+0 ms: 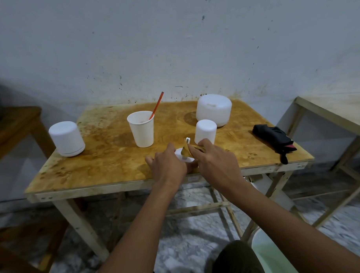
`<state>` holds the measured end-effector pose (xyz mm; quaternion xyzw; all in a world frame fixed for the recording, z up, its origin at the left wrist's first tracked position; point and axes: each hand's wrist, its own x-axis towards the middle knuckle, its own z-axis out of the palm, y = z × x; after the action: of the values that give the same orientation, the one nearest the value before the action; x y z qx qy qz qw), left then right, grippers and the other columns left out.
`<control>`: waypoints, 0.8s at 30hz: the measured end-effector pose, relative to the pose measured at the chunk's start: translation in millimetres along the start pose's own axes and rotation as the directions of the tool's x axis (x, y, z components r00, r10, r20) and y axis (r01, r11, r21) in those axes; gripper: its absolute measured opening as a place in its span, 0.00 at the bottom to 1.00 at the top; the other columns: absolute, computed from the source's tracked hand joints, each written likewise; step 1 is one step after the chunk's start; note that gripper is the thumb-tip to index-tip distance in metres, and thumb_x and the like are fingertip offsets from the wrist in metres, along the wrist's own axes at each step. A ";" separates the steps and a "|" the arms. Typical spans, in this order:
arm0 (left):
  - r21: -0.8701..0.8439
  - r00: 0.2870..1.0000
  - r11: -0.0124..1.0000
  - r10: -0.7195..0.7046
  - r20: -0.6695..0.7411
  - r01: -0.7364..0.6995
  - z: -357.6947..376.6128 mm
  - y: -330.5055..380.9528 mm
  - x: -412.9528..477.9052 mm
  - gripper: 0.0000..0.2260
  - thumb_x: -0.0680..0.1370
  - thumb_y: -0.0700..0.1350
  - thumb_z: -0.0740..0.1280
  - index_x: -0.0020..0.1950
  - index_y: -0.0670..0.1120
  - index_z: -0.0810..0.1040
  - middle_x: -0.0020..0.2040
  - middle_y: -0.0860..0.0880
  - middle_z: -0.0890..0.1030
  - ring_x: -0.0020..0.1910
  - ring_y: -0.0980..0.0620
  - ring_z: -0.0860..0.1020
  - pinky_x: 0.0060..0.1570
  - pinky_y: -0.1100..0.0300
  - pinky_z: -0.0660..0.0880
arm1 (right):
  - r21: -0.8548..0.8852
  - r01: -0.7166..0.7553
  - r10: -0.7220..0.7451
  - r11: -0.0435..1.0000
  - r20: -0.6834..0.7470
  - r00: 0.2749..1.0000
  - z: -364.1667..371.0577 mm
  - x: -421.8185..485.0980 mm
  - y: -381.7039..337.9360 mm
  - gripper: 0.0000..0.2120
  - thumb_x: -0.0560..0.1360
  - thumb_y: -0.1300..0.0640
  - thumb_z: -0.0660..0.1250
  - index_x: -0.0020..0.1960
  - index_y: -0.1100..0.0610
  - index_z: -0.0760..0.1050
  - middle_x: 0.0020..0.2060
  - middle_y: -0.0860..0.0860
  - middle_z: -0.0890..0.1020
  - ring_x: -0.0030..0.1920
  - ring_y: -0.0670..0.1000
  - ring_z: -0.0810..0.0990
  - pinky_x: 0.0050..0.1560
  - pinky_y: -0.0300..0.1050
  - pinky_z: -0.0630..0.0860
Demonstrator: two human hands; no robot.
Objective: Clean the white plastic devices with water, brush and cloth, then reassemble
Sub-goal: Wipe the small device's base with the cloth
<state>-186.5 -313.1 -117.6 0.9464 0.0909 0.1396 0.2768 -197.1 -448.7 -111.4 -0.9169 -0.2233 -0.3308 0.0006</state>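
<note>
A stained plywood table (94, 163) stands against a scuffed white wall (172, 44), over a mottled stone floor (188, 238). Near its front edge the left hand (168, 165) grips a small white part (178, 152), and the right hand (214, 159) pinches a yellow cloth (187, 149) onto it. A paper cup (142, 129) holds a red-handled brush (157, 105). White devices sit at the left (67, 138) and far right (214, 109).

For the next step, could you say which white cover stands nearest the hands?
The small cover, just behind the right hand; the wide cover and left cover stand farther off.
</note>
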 end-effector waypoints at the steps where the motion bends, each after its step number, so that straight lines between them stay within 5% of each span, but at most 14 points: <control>1: 0.002 1.000 1.000 0.004 -0.003 -0.004 0.5 -0.3 -0.3 0.14 0.76 0.48 0.68 0.60 0.50 0.73 0.53 0.48 0.82 0.56 0.46 0.75 0.62 0.47 0.61 | -0.002 -0.015 0.015 1.000 -0.007 1.000 0.0 0.1 -0.1 0.24 0.68 0.63 0.73 0.63 0.52 0.77 0.45 0.55 0.79 0.30 0.55 0.79 0.23 0.40 0.65; 12: -0.012 0.999 1.000 -0.010 -0.030 0.010 -0.3 -0.3 -3.2 0.12 0.76 0.45 0.70 0.58 0.51 0.73 0.53 0.49 0.81 0.55 0.47 0.74 0.58 0.50 0.61 | 0.029 -0.081 0.082 0.996 -0.035 0.996 -1.7 3.7 -8.5 0.22 0.69 0.63 0.72 0.63 0.56 0.78 0.45 0.54 0.80 0.29 0.56 0.81 0.21 0.42 0.69; 19: -0.025 0.999 0.999 -0.033 0.012 0.033 -2.3 0.7 -3.7 0.18 0.75 0.51 0.72 0.62 0.50 0.73 0.56 0.49 0.81 0.59 0.46 0.74 0.60 0.50 0.61 | 0.045 -0.024 0.023 0.999 0.012 1.000 -10.1 10.1 -3.3 0.23 0.69 0.61 0.75 0.63 0.53 0.79 0.44 0.54 0.81 0.30 0.56 0.81 0.22 0.44 0.73; 24: -0.038 1.000 0.999 -0.025 0.005 0.025 -2.6 -0.2 -1.8 0.11 0.78 0.49 0.67 0.59 0.51 0.74 0.53 0.48 0.82 0.55 0.46 0.74 0.59 0.49 0.61 | -0.014 0.076 -0.075 0.997 0.078 0.994 -6.5 5.2 3.0 0.24 0.69 0.60 0.74 0.64 0.51 0.77 0.47 0.54 0.81 0.32 0.56 0.82 0.23 0.43 0.68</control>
<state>-189.0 -312.1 -116.0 0.9401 0.0994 0.1357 0.2966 -196.3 -450.3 -102.8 -0.9199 -0.2546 -0.2968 -0.0285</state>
